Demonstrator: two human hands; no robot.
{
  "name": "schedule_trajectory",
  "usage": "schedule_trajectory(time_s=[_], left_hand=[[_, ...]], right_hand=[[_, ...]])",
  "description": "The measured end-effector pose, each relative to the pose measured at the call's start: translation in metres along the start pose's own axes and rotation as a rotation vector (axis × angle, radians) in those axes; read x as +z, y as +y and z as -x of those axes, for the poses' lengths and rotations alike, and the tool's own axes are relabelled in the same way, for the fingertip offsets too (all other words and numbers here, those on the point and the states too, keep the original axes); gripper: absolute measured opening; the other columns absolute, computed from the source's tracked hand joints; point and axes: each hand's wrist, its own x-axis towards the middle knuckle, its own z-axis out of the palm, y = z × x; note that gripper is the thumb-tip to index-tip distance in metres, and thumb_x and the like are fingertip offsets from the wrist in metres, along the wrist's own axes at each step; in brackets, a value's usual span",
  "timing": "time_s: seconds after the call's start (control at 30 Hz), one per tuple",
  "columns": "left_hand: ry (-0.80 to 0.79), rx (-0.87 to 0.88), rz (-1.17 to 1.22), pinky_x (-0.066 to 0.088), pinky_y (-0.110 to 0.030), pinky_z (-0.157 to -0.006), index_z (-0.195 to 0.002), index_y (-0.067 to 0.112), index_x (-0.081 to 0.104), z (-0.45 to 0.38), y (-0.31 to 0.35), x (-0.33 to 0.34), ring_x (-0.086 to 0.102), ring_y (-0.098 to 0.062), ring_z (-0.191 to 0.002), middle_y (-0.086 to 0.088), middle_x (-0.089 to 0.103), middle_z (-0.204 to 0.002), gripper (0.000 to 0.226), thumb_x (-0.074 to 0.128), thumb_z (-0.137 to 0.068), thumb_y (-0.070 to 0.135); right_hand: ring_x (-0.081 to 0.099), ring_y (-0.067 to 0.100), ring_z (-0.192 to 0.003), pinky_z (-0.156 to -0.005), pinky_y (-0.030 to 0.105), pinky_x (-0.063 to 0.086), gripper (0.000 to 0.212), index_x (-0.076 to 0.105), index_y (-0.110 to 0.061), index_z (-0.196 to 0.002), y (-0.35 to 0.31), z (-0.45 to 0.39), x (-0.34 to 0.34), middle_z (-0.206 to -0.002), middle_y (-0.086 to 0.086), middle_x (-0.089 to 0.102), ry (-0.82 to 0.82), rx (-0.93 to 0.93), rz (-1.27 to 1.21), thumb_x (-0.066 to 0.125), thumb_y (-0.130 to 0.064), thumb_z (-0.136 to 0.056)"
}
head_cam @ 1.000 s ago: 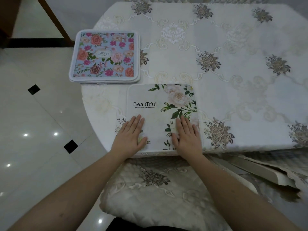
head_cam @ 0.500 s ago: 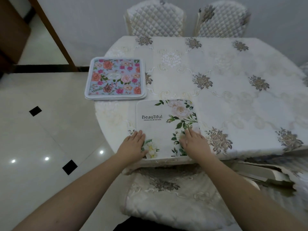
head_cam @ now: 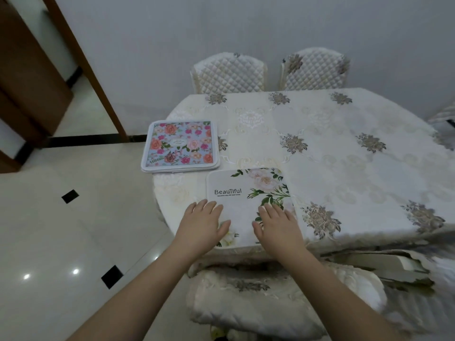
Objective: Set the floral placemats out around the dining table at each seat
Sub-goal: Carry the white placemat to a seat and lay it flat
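A white placemat with green leaves, pale roses and the word "Beautiful" lies at the near edge of the dining table. My left hand lies flat over its near left corner, fingers straight. Over the mat's near right part my right hand is spread flat too. A stack of blue placemats with pink and orange flowers sits at the table's left edge, beyond the white mat.
The table wears a cream embroidered cloth. A quilted chair seat is right below my arms. Two quilted chair backs stand at the far side against the wall. Glossy tiled floor is on the left.
The view has tilted up, bringing in the far chairs and wall. Both hands have stayed flat on the white mat's near edge, shifting only slightly.
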Motion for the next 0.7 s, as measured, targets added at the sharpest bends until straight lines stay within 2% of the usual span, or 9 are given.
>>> schedule_trajectory(time_s=[0.2, 0.27, 0.37, 0.43, 0.57, 0.7], left_hand=[[-0.007, -0.05, -0.072, 0.004, -0.042, -0.122, -0.155, 0.018, 0.029, 0.049, 0.021, -0.03, 0.018, -0.024, -0.152, -0.002, 0.031, -0.161, 0.066, 0.027, -0.101, 0.056], [0.008, -0.05, -0.079, 0.013, -0.047, -0.122, -0.15, 0.014, 0.041, 0.069, 0.032, -0.036, 0.029, -0.029, -0.148, -0.006, 0.042, -0.155, 0.066, 0.028, -0.099, 0.054], [0.084, -0.016, -0.093, 0.04, -0.054, -0.109, -0.131, 0.009, 0.064, 0.096, 0.044, -0.043, 0.056, -0.035, -0.129, -0.012, 0.065, -0.133, 0.066, 0.031, -0.092, 0.051], [0.085, -0.053, -0.073, 0.043, -0.055, -0.106, -0.13, 0.011, 0.066, 0.11, 0.049, -0.047, 0.059, -0.034, -0.126, -0.011, 0.066, -0.131, 0.066, 0.032, -0.09, 0.052], [0.096, -0.138, -0.014, 0.029, -0.053, -0.116, -0.141, 0.018, 0.055, 0.134, 0.046, -0.049, 0.046, -0.032, -0.138, -0.009, 0.056, -0.144, 0.068, 0.032, -0.091, 0.057], [0.113, -0.195, -0.018, 0.019, -0.049, -0.119, -0.149, 0.022, 0.045, 0.155, 0.023, -0.051, 0.037, -0.029, -0.145, -0.007, 0.047, -0.152, 0.075, 0.017, -0.09, 0.06]], right_hand=[[0.018, 0.019, -0.151, -0.121, 0.04, 0.01, 0.059, 0.025, -0.019, -0.155, -0.002, 0.051, -0.015, -0.163, 0.003, 0.024, 0.096, -0.054, -0.057, 0.025, -0.047, -0.103], [0.014, 0.018, -0.151, -0.122, 0.041, 0.009, 0.059, 0.023, -0.02, -0.156, -0.001, 0.067, -0.015, -0.164, 0.001, 0.02, 0.105, -0.069, -0.074, 0.023, -0.048, -0.103], [0.013, 0.02, -0.152, -0.122, 0.042, 0.008, 0.059, 0.024, -0.02, -0.156, -0.003, 0.092, -0.016, -0.164, 0.002, 0.021, 0.134, -0.108, -0.106, 0.023, -0.047, -0.103], [0.015, 0.02, -0.152, -0.122, 0.041, 0.008, 0.059, 0.024, -0.02, -0.155, -0.009, 0.107, -0.019, -0.163, 0.001, 0.023, 0.157, -0.142, -0.105, 0.023, -0.046, -0.103], [0.014, 0.018, -0.152, -0.122, 0.04, 0.006, 0.058, 0.022, -0.023, -0.156, -0.03, 0.12, -0.025, -0.164, -0.001, 0.022, 0.191, -0.191, -0.116, 0.024, -0.042, -0.102], [0.009, 0.016, -0.152, -0.122, 0.04, 0.001, 0.057, 0.018, -0.023, -0.157, -0.062, 0.125, -0.031, -0.164, -0.003, 0.019, 0.209, -0.246, -0.139, 0.025, -0.038, -0.103]])
